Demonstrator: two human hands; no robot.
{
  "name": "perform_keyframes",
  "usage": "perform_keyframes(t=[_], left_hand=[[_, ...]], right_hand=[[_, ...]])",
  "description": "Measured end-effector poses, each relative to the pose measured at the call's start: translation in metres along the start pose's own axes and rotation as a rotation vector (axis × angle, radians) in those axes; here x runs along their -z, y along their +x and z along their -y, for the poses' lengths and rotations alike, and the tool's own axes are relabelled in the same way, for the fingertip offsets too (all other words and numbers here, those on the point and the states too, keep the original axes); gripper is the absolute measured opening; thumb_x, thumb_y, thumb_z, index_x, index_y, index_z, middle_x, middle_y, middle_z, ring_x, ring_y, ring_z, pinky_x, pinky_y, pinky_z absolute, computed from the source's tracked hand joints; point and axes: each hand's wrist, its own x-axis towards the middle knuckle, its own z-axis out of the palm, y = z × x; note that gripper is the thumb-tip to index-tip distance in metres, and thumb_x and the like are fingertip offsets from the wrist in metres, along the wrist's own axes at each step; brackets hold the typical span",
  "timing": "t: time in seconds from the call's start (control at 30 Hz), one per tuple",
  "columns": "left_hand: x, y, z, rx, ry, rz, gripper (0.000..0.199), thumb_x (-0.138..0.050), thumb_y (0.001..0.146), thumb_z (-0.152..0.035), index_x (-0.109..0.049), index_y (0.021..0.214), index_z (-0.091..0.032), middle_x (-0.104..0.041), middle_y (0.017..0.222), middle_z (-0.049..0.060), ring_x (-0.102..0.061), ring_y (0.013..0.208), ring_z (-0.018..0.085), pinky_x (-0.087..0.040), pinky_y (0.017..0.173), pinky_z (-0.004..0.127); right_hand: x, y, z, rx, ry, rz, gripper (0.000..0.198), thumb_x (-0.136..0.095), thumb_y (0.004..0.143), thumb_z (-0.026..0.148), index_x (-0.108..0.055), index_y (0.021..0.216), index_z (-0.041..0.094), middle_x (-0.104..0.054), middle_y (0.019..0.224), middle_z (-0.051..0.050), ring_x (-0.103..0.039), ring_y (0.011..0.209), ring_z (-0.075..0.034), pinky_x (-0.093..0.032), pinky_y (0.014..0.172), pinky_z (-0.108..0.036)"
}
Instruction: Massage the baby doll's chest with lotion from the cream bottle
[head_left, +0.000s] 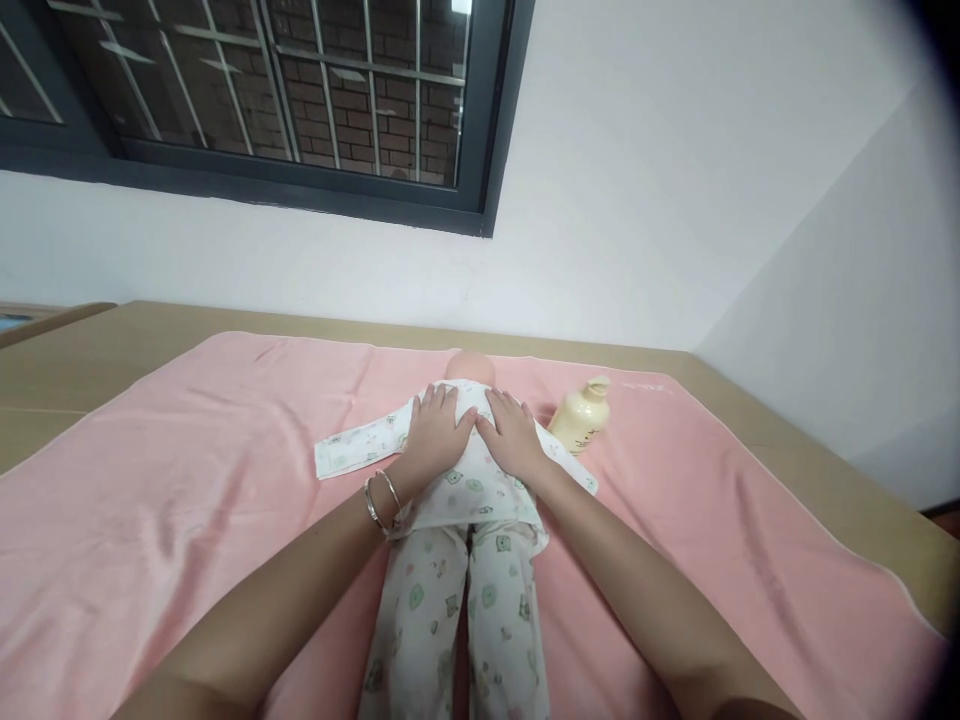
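A baby doll (480,490) in a white printed top and matching trousers (431,610) lies stretched out with its bald head (471,368) at the far end. No face shows on it. My left hand (439,430) rests flat on the left of its upper body, fingers extended; silver bangles (384,500) circle that wrist. On the right of the upper body lies my right hand (514,435), also flat with fingers extended. The two thumbs meet or nearly meet in the middle. One doll sleeve (360,447) sticks out to the left, the other slants down right, partly behind my forearm.
A pale yellow pump bottle (581,415) leans on the pink sheet (247,430), right of the doll. Beneath the sheet is a wooden surface (780,450). A white wall (600,200) and a dark-framed barred window (480,200) stand behind.
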Motion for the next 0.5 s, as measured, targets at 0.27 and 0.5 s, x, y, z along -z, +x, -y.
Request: perform_keyframes(t=[0.27, 0.5], left_hand=[[-0.0027, -0.0013, 0.0003, -0.017, 0.035, -0.026, 0.058, -0.031, 0.097, -0.046, -0.042, 0.141, -0.01, -0.039, 0.151, 0.018, -0.029, 0.143, 0.033, -0.02, 0.117, 0.049], [-0.0009, -0.0034, -0.001, -0.007, 0.04, -0.024, 0.057, -0.03, 0.098, -0.046, -0.041, 0.141, -0.011, -0.038, 0.152, 0.018, -0.028, 0.143, 0.032, -0.019, 0.117, 0.052]], right_hand=[[-0.0033, 0.0003, -0.0003, -0.005, -0.009, -0.005, 0.058, -0.026, 0.099, 0.045, -0.032, 0.149, 0.015, -0.032, 0.157, -0.01, -0.025, 0.145, -0.026, -0.013, 0.116, -0.048], [-0.003, -0.0021, 0.0005, -0.003, 0.0, -0.026, 0.059, -0.026, 0.1, 0.046, -0.034, 0.148, 0.014, -0.034, 0.156, -0.011, -0.024, 0.145, -0.027, -0.012, 0.117, -0.049]])
